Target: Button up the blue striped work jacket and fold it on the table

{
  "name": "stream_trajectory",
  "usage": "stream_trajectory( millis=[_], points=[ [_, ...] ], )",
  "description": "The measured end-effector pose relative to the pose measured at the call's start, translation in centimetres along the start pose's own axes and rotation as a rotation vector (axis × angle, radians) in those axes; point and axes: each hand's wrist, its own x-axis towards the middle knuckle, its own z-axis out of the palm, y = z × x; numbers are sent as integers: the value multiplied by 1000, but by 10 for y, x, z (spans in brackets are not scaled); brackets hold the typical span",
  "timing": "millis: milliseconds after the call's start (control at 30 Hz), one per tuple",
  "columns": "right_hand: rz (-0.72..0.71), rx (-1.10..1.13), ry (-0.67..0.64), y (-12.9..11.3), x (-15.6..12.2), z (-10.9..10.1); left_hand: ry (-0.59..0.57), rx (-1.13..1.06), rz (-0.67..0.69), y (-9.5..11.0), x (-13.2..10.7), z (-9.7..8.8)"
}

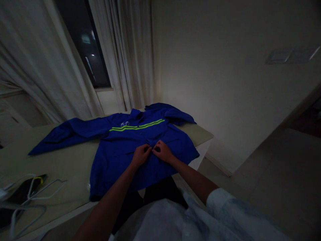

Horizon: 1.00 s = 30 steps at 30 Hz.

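A blue work jacket (120,140) with two yellow-green stripes across the chest lies spread face up on the table, its collar away from me. Its sleeves reach out to the left and to the far right. Both hands meet at the front placket, below the stripes. My left hand (141,154) pinches the cloth there with thumb and forefinger. Close beside it, my right hand (162,151) pinches the placket's other side. Whether a button sits between the fingertips is too small to make out.
The table (72,174) runs along the left and under the jacket. White cables (32,194) and a dark object (18,201) lie at its near left. Pale curtains (127,50) hang beside a dark window (87,43). A wall (213,83) stands behind and to the right.
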Motion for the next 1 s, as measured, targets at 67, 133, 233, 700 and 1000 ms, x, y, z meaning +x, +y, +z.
stream_trajectory(
  millis=[67, 133, 233, 700, 1000],
  points=[
    [-8, -8, 1, 1, 0, 0, 1, -1, 5, 0, 0, 0],
    [-11, -14, 1, 1, 0, 1, 3, -2, 9, -1, 0, 0],
    [-4, -11, 7, 0, 1, 1, 9, -7, 10, -1, 0, 0],
    [15, 43, 20, 2, 2, 0, 11, -15, 17, 1, -1, -1],
    [27, 126, 36, 7, 5, 0, 28, -60, 49, -3, 0, 1]
  ],
)
